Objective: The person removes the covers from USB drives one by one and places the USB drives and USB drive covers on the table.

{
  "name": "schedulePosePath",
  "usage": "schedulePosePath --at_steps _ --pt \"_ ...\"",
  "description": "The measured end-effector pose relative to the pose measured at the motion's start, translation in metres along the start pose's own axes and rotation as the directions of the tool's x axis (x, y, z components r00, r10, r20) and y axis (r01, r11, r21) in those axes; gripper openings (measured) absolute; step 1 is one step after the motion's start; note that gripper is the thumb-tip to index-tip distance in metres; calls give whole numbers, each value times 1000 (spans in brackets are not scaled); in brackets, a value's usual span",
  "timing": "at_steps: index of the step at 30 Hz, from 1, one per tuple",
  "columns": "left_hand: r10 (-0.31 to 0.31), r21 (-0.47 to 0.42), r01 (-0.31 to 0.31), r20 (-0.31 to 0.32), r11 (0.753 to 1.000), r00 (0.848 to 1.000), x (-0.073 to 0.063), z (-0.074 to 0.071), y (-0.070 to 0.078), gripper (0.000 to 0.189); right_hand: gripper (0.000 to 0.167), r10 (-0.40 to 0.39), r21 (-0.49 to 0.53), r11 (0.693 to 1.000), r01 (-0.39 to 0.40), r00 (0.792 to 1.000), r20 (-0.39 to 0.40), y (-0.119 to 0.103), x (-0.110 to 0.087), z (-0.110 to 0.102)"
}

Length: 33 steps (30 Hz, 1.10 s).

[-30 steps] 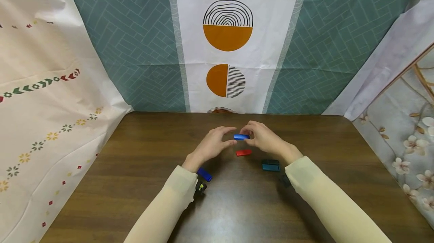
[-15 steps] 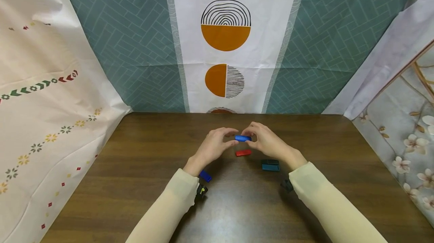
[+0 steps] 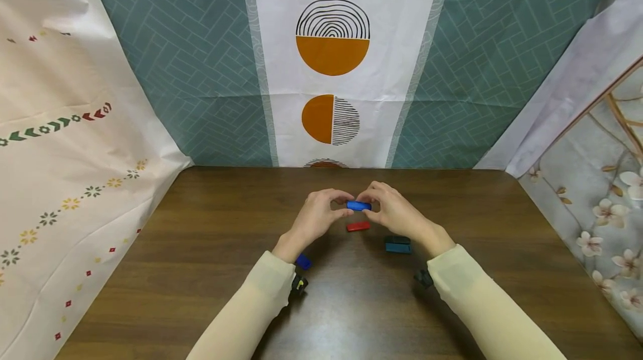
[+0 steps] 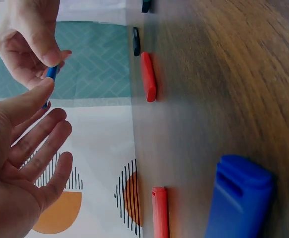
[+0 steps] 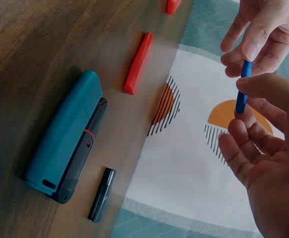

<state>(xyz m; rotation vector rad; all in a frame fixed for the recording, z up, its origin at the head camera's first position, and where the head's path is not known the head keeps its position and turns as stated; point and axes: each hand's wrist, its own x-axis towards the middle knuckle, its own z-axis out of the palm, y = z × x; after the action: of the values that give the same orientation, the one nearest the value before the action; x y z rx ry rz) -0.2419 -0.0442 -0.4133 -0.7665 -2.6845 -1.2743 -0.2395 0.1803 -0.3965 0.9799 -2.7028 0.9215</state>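
Raised over the table, a small, flat blue piece [image 3: 359, 205] is pinched between both hands. My left hand [image 3: 315, 216] has its thumb and finger at the piece's left end, and my right hand [image 3: 394, 210] pinches the right end. Seen edge-on in the right wrist view, the blue piece [image 5: 242, 100] looks like a thin bar; its exact kind cannot be told. Below the hands lies a red bar [image 3: 358, 226]. A second red bar [image 4: 160, 213] shows in the left wrist view.
A blue slotted piece [image 4: 241, 198] lies near my left wrist. Near my right forearm is a teal, case-like piece [image 5: 67, 131] against a black part [image 5: 80, 161], with a small black stick [image 5: 102, 195] beyond. Patterned cloth [image 3: 331, 70] hangs behind the wooden table [image 3: 226, 209].
My left fingers have closed the gap to the blue piece and now pinch its left end. The right hand has kept its hold with little movement.
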Motion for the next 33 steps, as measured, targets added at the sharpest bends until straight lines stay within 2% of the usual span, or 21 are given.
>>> schedulePosePath --at_steps 6,11,18,24,33 --pt "22 38 -21 -25 999 999 0 2 -1 25 22 -3 -11 1000 3 1000 -10 -1 -1 1" --pt "13 31 -12 -43 999 999 -1 4 -1 23 22 -5 -3 1000 5 1000 -19 0 -2 3" --pt "8 6 -8 -75 1000 997 -2 4 1 22 22 -21 42 999 24 997 -70 1 -4 5" --pt "12 -19 -14 -99 1000 995 -2 4 1 22 25 17 76 997 -9 994 -111 2 -7 6" --pt "31 -27 -35 -132 999 991 1 4 3 22 28 123 229 970 -82 977 -173 3 -11 9"
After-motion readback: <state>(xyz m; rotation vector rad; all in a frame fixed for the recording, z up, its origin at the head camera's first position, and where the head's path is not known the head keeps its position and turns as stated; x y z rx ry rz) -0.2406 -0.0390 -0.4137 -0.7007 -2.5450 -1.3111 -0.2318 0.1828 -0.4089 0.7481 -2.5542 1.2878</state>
